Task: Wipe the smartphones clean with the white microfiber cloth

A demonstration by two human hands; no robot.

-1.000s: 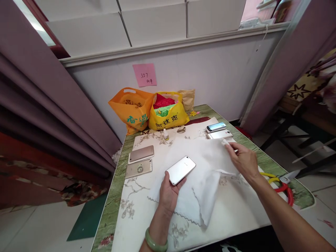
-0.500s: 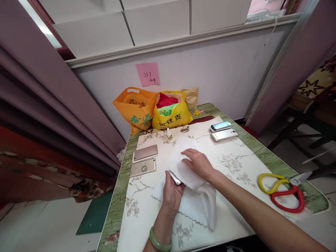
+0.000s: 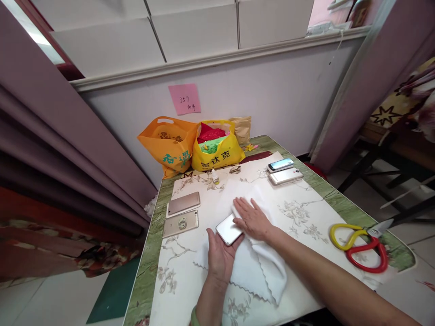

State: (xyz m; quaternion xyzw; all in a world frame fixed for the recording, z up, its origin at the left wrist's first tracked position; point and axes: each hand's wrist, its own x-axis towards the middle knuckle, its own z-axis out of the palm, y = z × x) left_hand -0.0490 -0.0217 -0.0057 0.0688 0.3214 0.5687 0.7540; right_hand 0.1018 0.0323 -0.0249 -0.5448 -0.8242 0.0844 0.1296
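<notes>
A white smartphone (image 3: 228, 230) rests in my left hand (image 3: 220, 258), its bright face up. The thumb lies along its lower left side and the fingertips show at its lower right edge. My right hand (image 3: 253, 218) lies flat with fingers stretched out and thumb apart, over the phone's upper right end. Under that palm is a white cloth (image 3: 246, 267) with a zigzag edge, bunched to the right and spread below both hands. The phone's far end is hidden by my right hand and the cloth.
Phones lie at the left, including a gold one (image 3: 181, 223), and at the right, including a white one (image 3: 286, 176). Scissors (image 3: 360, 246) lie near the right edge. A small bottle (image 3: 215, 177), an orange bag (image 3: 170, 147) and a yellow bag (image 3: 217, 156) stand toward the wall.
The cloth has moved off most of the phone, exposing its bright face. My right hand has flattened from a raised, curled pose. The view has shifted slightly.
</notes>
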